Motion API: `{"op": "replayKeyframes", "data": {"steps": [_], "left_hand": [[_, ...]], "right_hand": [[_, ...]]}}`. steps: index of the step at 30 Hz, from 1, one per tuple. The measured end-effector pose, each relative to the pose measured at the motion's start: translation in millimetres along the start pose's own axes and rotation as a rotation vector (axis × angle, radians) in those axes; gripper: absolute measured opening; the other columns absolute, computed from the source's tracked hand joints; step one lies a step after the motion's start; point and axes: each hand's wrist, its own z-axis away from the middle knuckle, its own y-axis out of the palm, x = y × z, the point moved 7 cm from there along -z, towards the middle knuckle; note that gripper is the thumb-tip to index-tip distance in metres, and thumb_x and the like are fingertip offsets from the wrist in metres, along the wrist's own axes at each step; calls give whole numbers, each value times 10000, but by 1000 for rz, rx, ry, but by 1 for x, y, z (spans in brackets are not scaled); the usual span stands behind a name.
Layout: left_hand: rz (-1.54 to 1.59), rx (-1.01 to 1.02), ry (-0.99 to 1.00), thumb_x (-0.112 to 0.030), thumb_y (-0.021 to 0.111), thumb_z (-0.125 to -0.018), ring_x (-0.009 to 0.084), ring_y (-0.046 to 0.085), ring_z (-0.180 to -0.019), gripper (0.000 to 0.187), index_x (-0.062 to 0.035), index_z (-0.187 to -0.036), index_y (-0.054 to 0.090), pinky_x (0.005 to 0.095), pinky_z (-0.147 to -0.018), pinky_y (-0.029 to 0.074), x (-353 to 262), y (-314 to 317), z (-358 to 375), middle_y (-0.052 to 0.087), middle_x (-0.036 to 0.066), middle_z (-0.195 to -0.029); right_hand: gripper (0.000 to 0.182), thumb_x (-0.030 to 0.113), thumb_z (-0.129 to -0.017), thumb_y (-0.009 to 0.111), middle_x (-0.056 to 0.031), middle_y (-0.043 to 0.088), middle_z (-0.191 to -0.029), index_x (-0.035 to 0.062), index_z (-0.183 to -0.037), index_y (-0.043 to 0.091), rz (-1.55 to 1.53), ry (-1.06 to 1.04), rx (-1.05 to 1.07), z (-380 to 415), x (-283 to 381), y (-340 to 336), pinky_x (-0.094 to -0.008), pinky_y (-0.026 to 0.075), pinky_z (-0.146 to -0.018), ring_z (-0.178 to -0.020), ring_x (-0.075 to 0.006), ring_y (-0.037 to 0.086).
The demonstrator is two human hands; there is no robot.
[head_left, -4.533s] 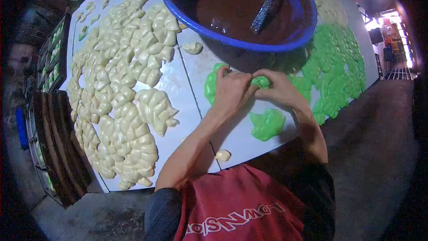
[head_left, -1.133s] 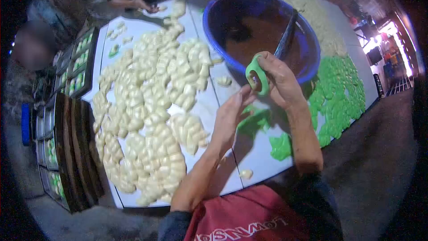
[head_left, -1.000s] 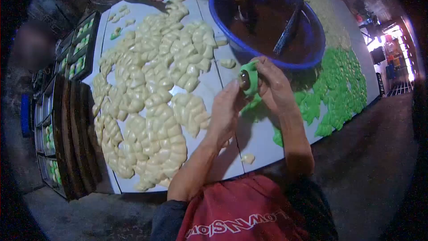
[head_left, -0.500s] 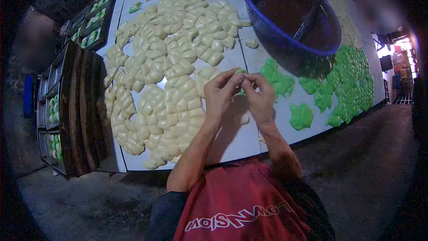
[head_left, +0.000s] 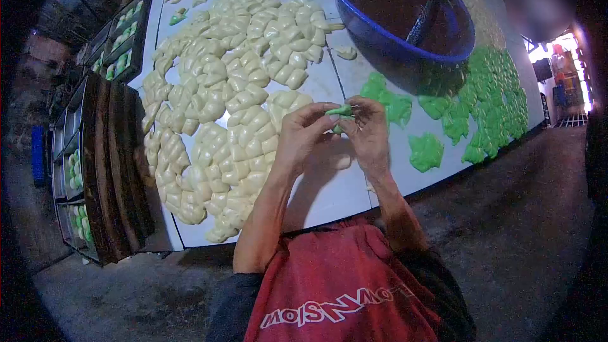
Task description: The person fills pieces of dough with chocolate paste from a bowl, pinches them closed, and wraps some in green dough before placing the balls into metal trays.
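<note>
Between my fingertips, above the table, is a small piece of green dough (head_left: 342, 112). My left hand (head_left: 306, 128) pinches its left end, and my right hand (head_left: 367, 128) grips the right end. Pale cream dough pieces (head_left: 247, 133), glossy and packed together, spread over the table left of my hands. A clump of green dough (head_left: 398, 109) lies just beyond my right hand. Another flat green clump (head_left: 425, 152) rests nearer the front edge, and a large sheet of green pieces (head_left: 494, 101) covers the right side.
A large blue basin (head_left: 405, 44) with dark brown contents and a dark tool stands at the back right. Stacked trays (head_left: 104, 164) rise at the left edge, the top one holding green and white pieces. Another divided tray (head_left: 130, 41) sits behind them. The white tabletop (head_left: 329, 183) shows near me.
My fingers have shifted apart slightly, and more of the green dough shows between them. The view has tilted a little, so the basin and dough sit slightly further left.
</note>
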Motion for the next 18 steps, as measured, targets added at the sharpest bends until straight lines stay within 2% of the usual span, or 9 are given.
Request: {"op": "replayKeyframes", "data": {"steps": [1,2,6,9,10,13,14,15,18], "left_hand": [[-4,18,-1,-98,628,-920,91,627,-858,228,2,-1122,662,230,-694,550,1,0,0,679,56,-972],[-35,46,13,-65,582,-937,85,623,-850,250,7,-1171,638,226,-702,553,7,-1,-2,674,49,-973],[49,101,19,-92,628,-903,117,638,-872,352,2,-1242,605,257,-757,537,17,11,7,675,58,-1007],[-369,131,-2,-107,653,-896,120,643,-860,333,14,-1205,625,250,-750,534,13,12,16,688,77,-980],[-414,75,61,-127,681,-883,114,641,-825,311,15,-1158,653,243,-712,525,17,6,12,696,77,-918],[42,35,32,-132,677,-892,105,635,-801,273,16,-1120,670,242,-674,515,25,7,12,698,78,-895],[-40,28,-115,-195,626,-938,99,629,-816,285,15,-1127,668,242,-692,505,36,-1,13,700,75,-919],[-105,29,-94,-223,603,-953,107,631,-827,303,16,-1129,666,248,-709,506,39,-5,14,699,73,-943],[-273,-12,-11,-343,515,-993,161,644,-861,428,20,-1190,626,275,-776,505,37,-8,20,685,93,-1044]], "right_hand": [[200,84,-855,703,-99,558,-1104,31,-1034,632,-122,30,-76,2,-3,-1,-327,481,-834,-999,-186,567],[189,95,-867,694,-90,592,-1006,8,-1008,602,93,-42,-89,4,-5,-5,-331,493,-772,-895,-178,592],[193,164,-868,706,-107,621,-880,14,-926,598,497,-207,-80,3,4,-12,-318,479,-601,-686,-174,587],[228,200,-864,711,-106,622,-877,17,-949,606,616,89,59,3,-5,-16,-309,474,-587,-676,-177,587],[251,201,-861,711,-108,627,-903,20,-1002,609,631,79,105,3,-7,-16,-314,482,-595,-683,-185,597],[326,202,-850,713,-116,639,-966,29,-1107,611,582,-1,152,9,9,-11,-315,507,-638,-730,-209,624],[350,186,-849,706,-130,643,-1012,37,-1150,605,605,-21,232,14,18,-7,-312,524,-709,-795,-237,637],[295,164,-856,694,-137,641,-1037,32,-1109,619,579,-115,320,19,25,-4,-322,525,-769,-863,-257,637],[234,145,-864,670,-131,634,-1022,31,-1067,644,558,111,358,29,0,-17,-355,515,-766,-865,-258,632]]}}
